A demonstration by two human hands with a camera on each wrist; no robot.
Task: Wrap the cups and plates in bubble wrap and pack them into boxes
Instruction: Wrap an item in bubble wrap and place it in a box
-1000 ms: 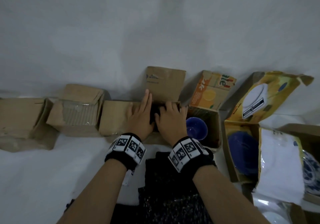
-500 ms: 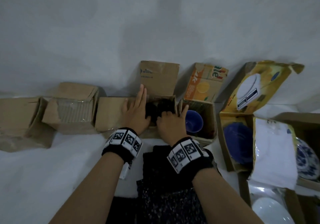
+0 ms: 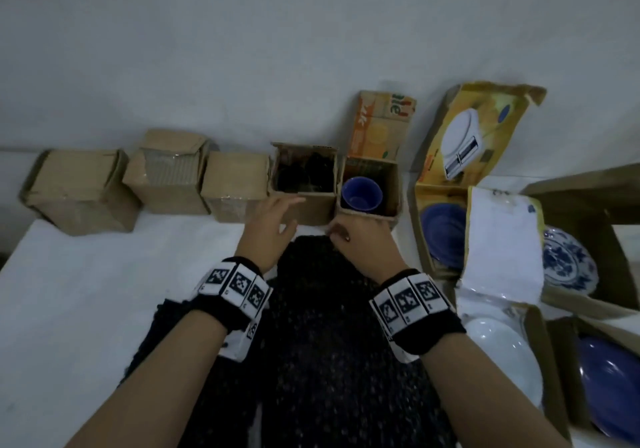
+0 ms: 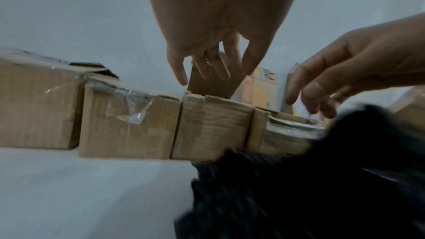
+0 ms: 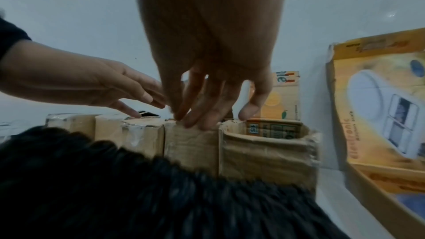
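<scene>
A small open cardboard box (image 3: 313, 209) in the back row holds a dark bundle of black bubble wrap (image 3: 304, 174). Just right of it, another open box (image 3: 393, 184) holds a blue cup (image 3: 362, 195). A long sheet of black bubble wrap (image 3: 322, 343) lies on the white table in front of me. My left hand (image 3: 277, 215) hovers before the first box with relaxed, spread fingers and holds nothing. My right hand (image 3: 349, 236) hangs at the sheet's far end, by that box's near right corner; its loosely drooping fingers (image 5: 197, 119) hold nothing.
Three taped, closed cardboard boxes (image 3: 83, 191) line the back left. At right a yellow scale box (image 3: 474, 136) holds a blue plate (image 3: 443, 233). Other open boxes hold a white plate (image 3: 502, 354), a blue-patterned plate (image 3: 568, 260) and another blue plate (image 3: 609, 378).
Both hands have drawn back out of the open box toward me, leaving the dark wrapped bundle inside. The head view has shifted, showing more of the table.
</scene>
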